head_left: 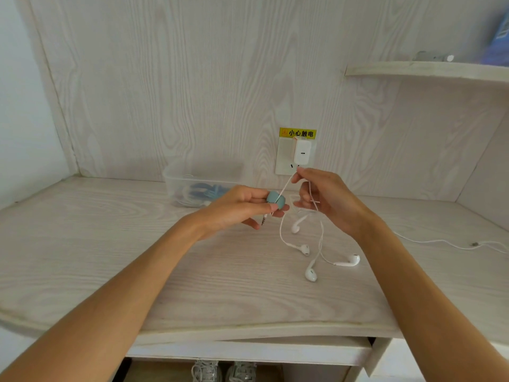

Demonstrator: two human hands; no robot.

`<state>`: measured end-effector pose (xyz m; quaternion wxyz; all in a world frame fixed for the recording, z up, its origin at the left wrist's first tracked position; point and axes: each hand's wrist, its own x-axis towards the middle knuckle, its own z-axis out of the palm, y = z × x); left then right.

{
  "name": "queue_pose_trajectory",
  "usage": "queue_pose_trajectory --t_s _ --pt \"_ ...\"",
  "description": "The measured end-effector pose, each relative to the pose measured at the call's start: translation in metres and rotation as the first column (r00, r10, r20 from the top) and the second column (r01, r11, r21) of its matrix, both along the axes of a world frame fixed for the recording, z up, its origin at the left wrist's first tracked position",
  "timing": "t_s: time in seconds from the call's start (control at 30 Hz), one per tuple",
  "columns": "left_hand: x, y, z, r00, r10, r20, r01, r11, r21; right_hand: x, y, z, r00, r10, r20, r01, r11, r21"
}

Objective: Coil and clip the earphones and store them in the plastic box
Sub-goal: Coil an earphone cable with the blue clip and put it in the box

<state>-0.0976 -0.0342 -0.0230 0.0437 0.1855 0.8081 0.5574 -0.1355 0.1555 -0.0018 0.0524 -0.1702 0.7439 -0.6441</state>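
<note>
Left hand [242, 205] fingers clamped on teal clip [276, 200]; right hand [322, 194] pinches earphone cord [286, 186] taut (likely for winding). Plastic box [176, 186] waits far left.

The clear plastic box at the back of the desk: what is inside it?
The clear plastic box holds coiled white cables with blue clips; their number cannot be told through the cloudy wall.

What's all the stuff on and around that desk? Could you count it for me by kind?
White earbuds on tangled cords: 4
Teal cord clips, held in the left hand: 1
Clear plastic boxes, contents unclear: 1
White chargers in the wall socket: 1
Loose white charging cables: 1
Total: 8
The right hand pinches an earphone cord.
</note>
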Motion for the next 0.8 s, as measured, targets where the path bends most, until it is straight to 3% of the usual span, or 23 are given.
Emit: queue_pose_trajectory --t_s 0.17,0.3,0.37,0.43,0.57,0.67,0.8 --pt "0.007 -0.002 0.008 0.994 -0.075 0.076 0.079 0.996 -0.046 0.000 0.000 -0.002 0.998 0.070 -0.009 -0.070 0.997 0.017" --pt "0.011 -0.003 0.012 0.984 -0.132 0.118 0.132 0.991 0.002 -0.003 0.003 -0.002 0.998 -0.038 -0.043 0.042 0.993 0.114" --pt "0.012 -0.004 0.014 0.976 -0.176 0.129 0.167 0.983 0.080 -0.004 0.003 -0.004 0.993 -0.077 -0.085 0.091 0.980 0.176" --pt "0.011 -0.005 0.016 0.969 -0.208 0.137 0.173 0.958 0.229 -0.005 0.004 -0.005 0.998 -0.029 -0.053 0.035 0.992 0.118" --pt "0.008 -0.010 0.021 0.975 -0.140 0.171 0.010 0.803 0.596 -0.008 0.005 -0.007 0.986 0.145 0.077 -0.142 0.989 -0.042" --pt "0.008 -0.012 0.020 0.983 -0.101 0.150 -0.023 0.752 0.659 -0.011 0.004 -0.013 0.981 0.169 0.094 -0.173 0.984 0.044" --pt "0.010 -0.010 0.019 0.989 -0.075 0.131 -0.017 0.808 0.589 -0.014 0.003 -0.019 0.980 0.136 0.143 -0.147 0.987 0.071"
